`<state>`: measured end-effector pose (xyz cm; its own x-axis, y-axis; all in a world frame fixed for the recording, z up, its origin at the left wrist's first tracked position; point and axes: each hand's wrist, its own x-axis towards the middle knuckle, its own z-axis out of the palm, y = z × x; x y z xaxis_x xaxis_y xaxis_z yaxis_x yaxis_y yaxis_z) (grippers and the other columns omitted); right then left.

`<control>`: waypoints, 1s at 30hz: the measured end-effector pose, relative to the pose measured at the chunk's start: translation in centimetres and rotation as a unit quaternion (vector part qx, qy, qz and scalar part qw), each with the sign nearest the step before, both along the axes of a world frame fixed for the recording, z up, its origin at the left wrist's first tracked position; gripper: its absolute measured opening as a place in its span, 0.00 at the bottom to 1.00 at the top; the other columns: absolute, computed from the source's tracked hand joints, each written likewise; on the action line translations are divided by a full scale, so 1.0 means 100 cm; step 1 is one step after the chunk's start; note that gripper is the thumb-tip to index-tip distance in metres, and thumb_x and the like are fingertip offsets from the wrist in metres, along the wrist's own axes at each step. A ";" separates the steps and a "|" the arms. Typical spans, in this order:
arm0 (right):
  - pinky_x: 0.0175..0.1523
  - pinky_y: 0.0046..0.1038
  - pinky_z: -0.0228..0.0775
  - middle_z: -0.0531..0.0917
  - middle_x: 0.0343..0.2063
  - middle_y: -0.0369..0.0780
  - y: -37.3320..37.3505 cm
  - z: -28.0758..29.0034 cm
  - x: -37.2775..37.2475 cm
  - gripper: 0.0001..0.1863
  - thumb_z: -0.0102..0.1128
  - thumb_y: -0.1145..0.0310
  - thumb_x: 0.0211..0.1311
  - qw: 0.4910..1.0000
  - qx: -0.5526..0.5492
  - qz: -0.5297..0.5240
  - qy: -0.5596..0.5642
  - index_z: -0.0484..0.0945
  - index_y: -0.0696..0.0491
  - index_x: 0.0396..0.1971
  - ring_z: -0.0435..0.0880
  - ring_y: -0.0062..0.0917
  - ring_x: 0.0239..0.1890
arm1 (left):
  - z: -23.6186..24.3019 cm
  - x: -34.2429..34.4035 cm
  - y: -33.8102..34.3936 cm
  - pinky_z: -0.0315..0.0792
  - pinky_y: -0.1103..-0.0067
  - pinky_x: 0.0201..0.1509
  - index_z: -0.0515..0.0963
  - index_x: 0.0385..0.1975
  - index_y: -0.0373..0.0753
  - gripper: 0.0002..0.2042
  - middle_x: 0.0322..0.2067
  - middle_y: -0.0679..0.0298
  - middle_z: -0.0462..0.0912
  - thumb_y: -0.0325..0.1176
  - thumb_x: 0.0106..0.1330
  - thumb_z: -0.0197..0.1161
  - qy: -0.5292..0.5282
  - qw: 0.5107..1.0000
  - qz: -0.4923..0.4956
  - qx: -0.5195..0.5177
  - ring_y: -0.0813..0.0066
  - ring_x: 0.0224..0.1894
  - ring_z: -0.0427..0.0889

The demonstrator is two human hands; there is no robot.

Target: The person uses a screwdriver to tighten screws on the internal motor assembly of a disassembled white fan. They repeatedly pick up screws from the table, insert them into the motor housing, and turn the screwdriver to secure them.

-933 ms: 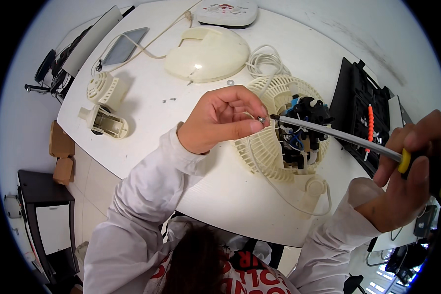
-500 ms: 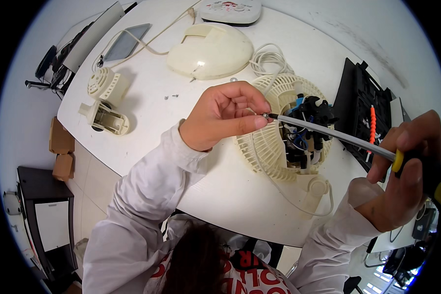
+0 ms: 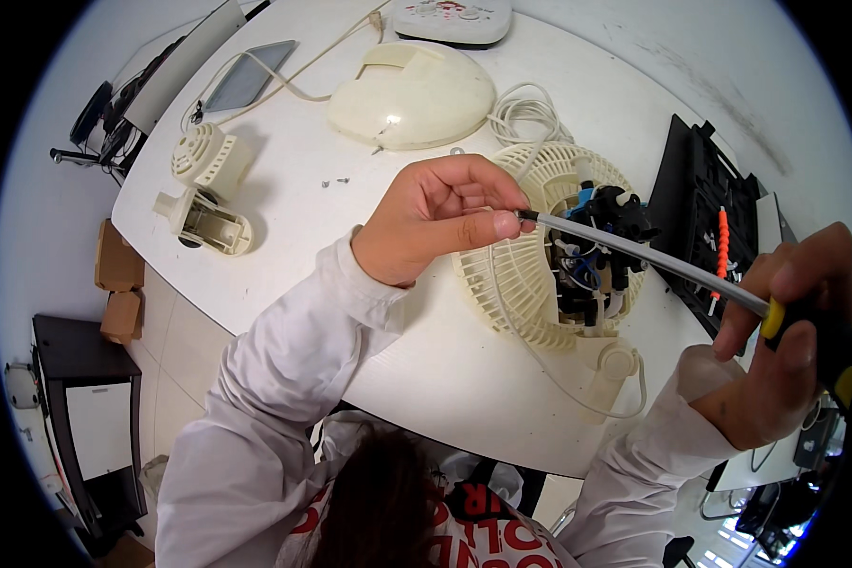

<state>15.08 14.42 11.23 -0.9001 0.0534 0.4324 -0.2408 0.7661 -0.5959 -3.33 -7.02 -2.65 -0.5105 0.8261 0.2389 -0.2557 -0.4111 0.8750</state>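
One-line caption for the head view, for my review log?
Left hand pinches the screwdriver tip above an opened fan grille; right hand holds its handle.

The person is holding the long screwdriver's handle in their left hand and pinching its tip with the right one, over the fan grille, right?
Not quite: the head view shows the hands swapped. The right hand grips the screwdriver handle, and the left hand pinches its tip, over the fan grille.

Screwdriver tip (image 3: 523,216) hidden under left hand (image 3: 435,222) fingers; handle end (image 3: 847,364) cut off by picture rim.
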 end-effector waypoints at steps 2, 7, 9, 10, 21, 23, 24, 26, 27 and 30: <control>0.24 0.13 0.61 0.74 0.16 0.35 -0.001 -0.001 0.000 0.29 0.57 0.37 0.64 1.000 0.000 -0.002 0.007 0.65 0.50 0.40 0.73 0.14 0.14 | -0.001 0.000 0.000 0.74 0.77 0.51 0.78 0.41 0.36 0.08 0.39 0.60 0.81 0.29 0.65 0.67 0.003 1.000 -0.002 0.009 0.73 0.42 0.80; 0.25 0.14 0.63 0.75 0.18 0.36 0.000 -0.003 -0.001 0.30 0.58 0.37 0.63 1.000 -0.001 -0.002 0.013 0.65 0.51 0.41 0.75 0.16 0.16 | 0.000 0.000 0.000 0.72 0.76 0.50 0.78 0.41 0.37 0.08 0.38 0.60 0.81 0.31 0.66 0.66 -0.014 1.000 0.002 0.011 0.73 0.41 0.78; 0.25 0.15 0.64 0.76 0.19 0.36 0.000 -0.003 -0.001 0.30 0.59 0.37 0.63 1.000 -0.001 0.000 0.016 0.66 0.51 0.41 0.76 0.16 0.17 | -0.002 -0.001 -0.001 0.71 0.76 0.50 0.78 0.41 0.37 0.08 0.37 0.60 0.80 0.31 0.66 0.66 -0.017 1.000 -0.003 0.019 0.73 0.41 0.77; 0.26 0.15 0.65 0.76 0.19 0.37 0.000 -0.003 -0.001 0.30 0.59 0.37 0.62 1.000 -0.002 -0.001 0.017 0.66 0.51 0.42 0.76 0.17 0.17 | -0.002 -0.001 -0.001 0.70 0.76 0.50 0.78 0.42 0.37 0.08 0.37 0.60 0.80 0.31 0.66 0.66 -0.017 1.000 -0.007 0.024 0.73 0.41 0.77; 0.29 0.17 0.70 0.79 0.23 0.39 0.000 -0.005 -0.001 0.32 0.62 0.38 0.60 1.000 0.000 -0.001 0.015 0.66 0.52 0.44 0.79 0.20 0.21 | -0.003 -0.003 0.001 0.72 0.76 0.49 0.80 0.41 0.35 0.08 0.40 0.59 0.82 0.30 0.66 0.67 -0.027 0.999 0.005 0.021 0.72 0.41 0.78; 0.29 0.18 0.71 0.79 0.24 0.40 0.000 -0.006 -0.001 0.33 0.63 0.38 0.60 1.000 0.000 0.000 0.016 0.66 0.53 0.44 0.80 0.20 0.22 | -0.007 -0.003 0.001 0.72 0.76 0.50 0.80 0.41 0.35 0.08 0.40 0.59 0.82 0.29 0.66 0.67 -0.019 0.999 -0.001 0.038 0.72 0.42 0.79; 0.29 0.18 0.71 0.79 0.24 0.40 0.000 -0.006 -0.001 0.33 0.63 0.38 0.60 1.000 0.000 0.000 0.015 0.66 0.53 0.45 0.80 0.20 0.23 | -0.008 -0.003 0.001 0.73 0.76 0.50 0.80 0.41 0.35 0.08 0.40 0.59 0.82 0.28 0.65 0.67 -0.015 0.999 -0.004 0.047 0.73 0.42 0.79; 0.30 0.18 0.72 0.80 0.25 0.41 0.001 -0.008 -0.002 0.33 0.64 0.38 0.59 1.000 0.001 0.000 0.015 0.66 0.53 0.45 0.81 0.21 0.23 | -0.008 -0.001 0.002 0.73 0.76 0.50 0.80 0.41 0.35 0.08 0.39 0.59 0.82 0.28 0.65 0.67 -0.030 0.999 0.001 0.038 0.73 0.42 0.79; 0.30 0.18 0.73 0.80 0.25 0.41 0.001 -0.008 -0.002 0.33 0.64 0.38 0.59 1.000 0.000 0.001 0.015 0.66 0.53 0.45 0.81 0.21 0.24 | -0.009 -0.001 0.002 0.73 0.76 0.49 0.80 0.40 0.35 0.07 0.39 0.59 0.82 0.28 0.65 0.67 -0.038 0.999 0.003 0.033 0.73 0.41 0.79; 0.31 0.19 0.74 0.81 0.26 0.42 0.001 -0.008 -0.003 0.34 0.65 0.38 0.58 1.000 0.002 0.002 0.014 0.66 0.53 0.46 0.82 0.22 0.25 | -0.009 -0.004 0.001 0.73 0.76 0.49 0.79 0.40 0.36 0.07 0.39 0.59 0.82 0.28 0.65 0.67 -0.025 0.999 0.010 0.031 0.73 0.41 0.80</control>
